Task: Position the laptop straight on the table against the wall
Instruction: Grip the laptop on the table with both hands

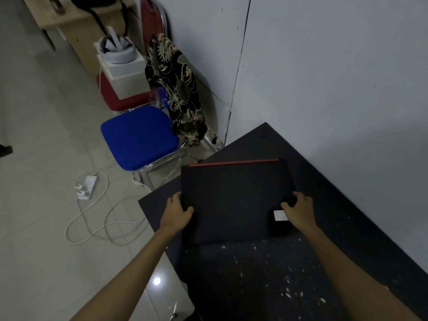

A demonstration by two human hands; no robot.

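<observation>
Two bare forearms, no sleeves, left hand (177, 213) and right hand (300, 210) without rings or watch.

The table (347, 228) runs off the bottom and right edges, and both forearms are cut off below.

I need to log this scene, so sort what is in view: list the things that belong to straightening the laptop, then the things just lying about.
Belongs to the job:
laptop, closed
left hand and right hand gripping its sides
black table
wall

Just lying about:
blue chair
patterned cloth
power strip and white cable on the floor
white box
</observation>
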